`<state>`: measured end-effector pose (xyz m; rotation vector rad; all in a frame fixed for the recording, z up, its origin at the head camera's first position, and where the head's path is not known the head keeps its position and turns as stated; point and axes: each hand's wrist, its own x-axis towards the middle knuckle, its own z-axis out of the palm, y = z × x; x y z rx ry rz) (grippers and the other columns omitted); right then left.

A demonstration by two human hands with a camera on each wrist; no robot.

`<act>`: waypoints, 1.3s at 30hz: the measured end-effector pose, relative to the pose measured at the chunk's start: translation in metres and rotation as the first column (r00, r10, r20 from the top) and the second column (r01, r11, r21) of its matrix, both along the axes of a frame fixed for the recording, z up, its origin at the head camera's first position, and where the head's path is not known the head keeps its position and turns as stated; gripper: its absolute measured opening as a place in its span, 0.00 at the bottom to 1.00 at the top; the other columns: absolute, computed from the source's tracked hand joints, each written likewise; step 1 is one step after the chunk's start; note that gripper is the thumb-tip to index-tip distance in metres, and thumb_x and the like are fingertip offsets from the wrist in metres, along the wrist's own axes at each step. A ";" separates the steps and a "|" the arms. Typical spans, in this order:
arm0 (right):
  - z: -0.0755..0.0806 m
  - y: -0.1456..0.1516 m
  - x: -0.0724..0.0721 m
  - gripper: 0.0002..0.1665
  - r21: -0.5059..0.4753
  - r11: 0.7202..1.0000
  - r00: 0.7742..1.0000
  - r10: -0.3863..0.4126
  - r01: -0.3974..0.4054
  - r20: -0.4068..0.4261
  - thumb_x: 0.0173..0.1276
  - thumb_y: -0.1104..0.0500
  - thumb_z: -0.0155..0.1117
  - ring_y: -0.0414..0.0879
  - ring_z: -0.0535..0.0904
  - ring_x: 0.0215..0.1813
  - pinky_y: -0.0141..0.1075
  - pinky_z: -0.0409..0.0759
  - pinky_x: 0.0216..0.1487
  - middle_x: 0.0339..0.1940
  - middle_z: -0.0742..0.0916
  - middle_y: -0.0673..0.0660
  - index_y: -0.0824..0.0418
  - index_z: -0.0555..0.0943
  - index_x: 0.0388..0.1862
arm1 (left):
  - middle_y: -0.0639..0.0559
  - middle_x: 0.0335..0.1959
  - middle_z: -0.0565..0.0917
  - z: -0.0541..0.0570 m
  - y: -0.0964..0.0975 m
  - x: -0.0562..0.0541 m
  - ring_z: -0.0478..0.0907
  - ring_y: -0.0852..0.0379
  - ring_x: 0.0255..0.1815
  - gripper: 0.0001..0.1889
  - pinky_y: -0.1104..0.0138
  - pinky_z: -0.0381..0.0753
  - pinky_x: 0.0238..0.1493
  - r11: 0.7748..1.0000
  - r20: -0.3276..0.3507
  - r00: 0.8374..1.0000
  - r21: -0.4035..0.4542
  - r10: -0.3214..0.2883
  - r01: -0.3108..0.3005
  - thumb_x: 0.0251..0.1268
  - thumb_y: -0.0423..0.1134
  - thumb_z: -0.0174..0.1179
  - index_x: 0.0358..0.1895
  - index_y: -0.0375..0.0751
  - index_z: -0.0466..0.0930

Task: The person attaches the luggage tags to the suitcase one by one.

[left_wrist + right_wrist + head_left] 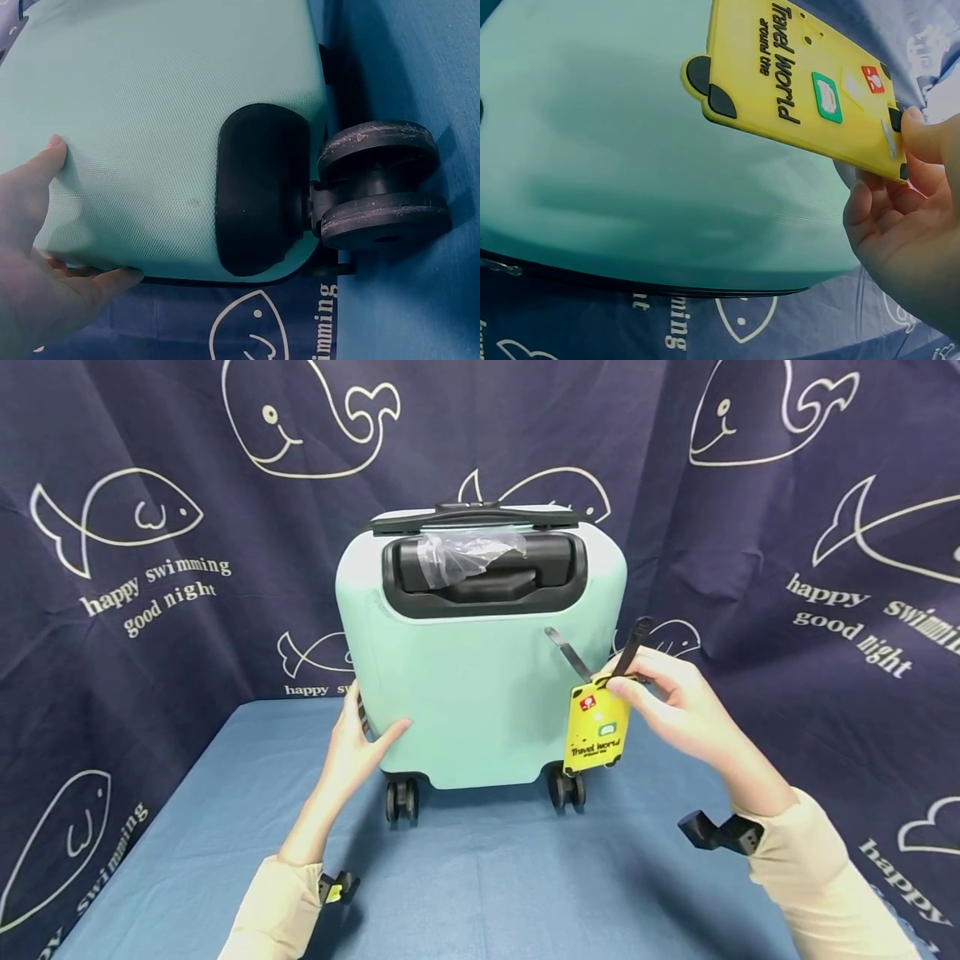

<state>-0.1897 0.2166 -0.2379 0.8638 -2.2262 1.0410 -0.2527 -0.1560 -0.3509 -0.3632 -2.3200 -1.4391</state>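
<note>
A mint-green suitcase [465, 693] stands upright on its black wheels, its broad face toward me. My left hand [351, 750] grips its lower left side, thumb on the broad face and fingers along the side; the left wrist view shows this hand [52, 240] near a black wheel [386, 221]. In front of the suitcase's right side, my right hand [678, 706] pinches a yellow luggage tag [597, 724] at its top end. The tag reads "Travel World". Its black strap [572, 658] is undone, with both ends sticking up.
Clear plastic film [457, 558] wraps part of the recessed pull handle, below a black carry handle [480, 517] on top. A blue cloth [465, 877] covers the table. Behind hangs a dark blue curtain [150, 652] printed with whales and fish.
</note>
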 end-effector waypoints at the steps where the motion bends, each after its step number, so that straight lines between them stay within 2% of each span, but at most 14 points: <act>1: 0.002 0.000 0.000 0.11 -0.001 1.000 1.000 0.004 -0.004 -0.008 0.60 0.74 0.61 0.34 0.76 0.36 0.22 0.72 0.41 0.34 0.83 0.45 0.62 0.83 0.37 | 0.45 0.70 0.60 0.000 0.000 0.000 0.62 0.46 0.69 0.49 0.51 0.64 0.66 1.000 -0.003 1.000 -0.002 0.001 -0.001 0.55 0.53 0.66 0.74 0.61 0.40; 8: 0.020 0.001 -0.001 0.10 0.003 1.000 0.995 0.008 -0.008 -0.097 0.60 0.75 0.60 0.34 0.74 0.36 0.23 0.71 0.39 0.34 0.83 0.42 0.63 0.83 0.35 | 0.43 0.69 0.60 0.001 0.001 0.002 0.62 0.45 0.68 0.51 0.52 0.65 0.65 1.000 0.000 1.000 -0.027 0.015 -0.015 0.54 0.55 0.65 0.75 0.59 0.39; 12: 0.031 0.000 -0.003 0.10 -0.018 1.000 0.993 0.015 -0.017 -0.119 0.60 0.75 0.58 0.35 0.75 0.35 0.23 0.71 0.38 0.34 0.84 0.46 0.63 0.82 0.33 | 0.42 0.71 0.59 0.002 0.002 0.003 0.62 0.44 0.69 0.51 0.51 0.66 0.65 0.998 0.006 1.000 -0.050 0.030 -0.029 0.54 0.57 0.65 0.75 0.58 0.37; 15: 0.038 -0.002 -0.004 0.10 -0.035 0.999 0.994 0.009 -0.013 -0.107 0.61 0.75 0.57 0.35 0.76 0.33 0.23 0.72 0.37 0.33 0.84 0.48 0.64 0.81 0.32 | 0.42 0.71 0.58 0.000 0.002 0.003 0.62 0.42 0.69 0.51 0.49 0.66 0.64 0.996 -0.002 0.999 -0.075 0.046 -0.046 0.55 0.57 0.64 0.75 0.58 0.37; 19: 0.047 -0.005 -0.006 0.08 -0.039 0.999 0.995 -0.023 0.019 -0.097 0.62 0.74 0.57 0.35 0.76 0.32 0.23 0.72 0.35 0.32 0.83 0.44 0.65 0.81 0.33 | 0.42 0.72 0.58 -0.003 0.003 0.003 0.62 0.42 0.68 0.50 0.49 0.65 0.64 0.995 -0.019 0.998 -0.085 0.059 -0.060 0.56 0.56 0.64 0.75 0.58 0.37; 24: 0.058 -0.007 -0.009 0.06 -0.048 0.998 0.996 -0.044 0.040 -0.082 0.65 0.71 0.56 0.36 0.75 0.33 0.23 0.71 0.36 0.31 0.81 0.39 0.67 0.80 0.35 | 0.44 0.72 0.57 -0.003 0.003 0.002 0.62 0.45 0.68 0.50 0.49 0.64 0.63 0.997 -0.032 0.998 -0.062 0.050 -0.052 0.56 0.55 0.64 0.75 0.59 0.38; 32: 0.075 -0.012 -0.019 0.07 -0.084 0.994 0.995 -0.069 0.064 -0.069 0.68 0.66 0.54 0.38 0.73 0.32 0.28 0.68 0.30 0.27 0.78 0.42 0.68 0.78 0.35 | 0.44 0.71 0.57 -0.002 0.002 -0.001 0.63 0.46 0.67 0.50 0.52 0.65 0.65 0.999 -0.046 0.999 -0.033 0.020 -0.022 0.56 0.53 0.65 0.75 0.58 0.38; 36: 0.079 -0.014 -0.026 0.07 -0.106 0.993 0.996 -0.064 0.057 -0.063 0.68 0.65 0.54 0.38 0.73 0.33 0.28 0.68 0.33 0.28 0.79 0.41 0.69 0.78 0.36 | 0.44 0.72 0.56 -0.003 0.003 0.000 0.63 0.47 0.68 0.50 0.54 0.64 0.66 1.000 -0.044 0.999 -0.014 0.016 -0.017 0.56 0.52 0.65 0.75 0.57 0.38; 39: 0.082 -0.015 -0.031 0.07 -0.138 0.989 0.997 -0.064 0.058 -0.041 0.68 0.64 0.54 0.39 0.74 0.33 0.28 0.67 0.36 0.28 0.80 0.41 0.65 0.79 0.36 | 0.44 0.72 0.56 -0.005 0.003 0.000 0.62 0.47 0.68 0.50 0.54 0.64 0.66 1.000 -0.037 0.999 -0.019 0.022 -0.022 0.56 0.52 0.65 0.75 0.57 0.38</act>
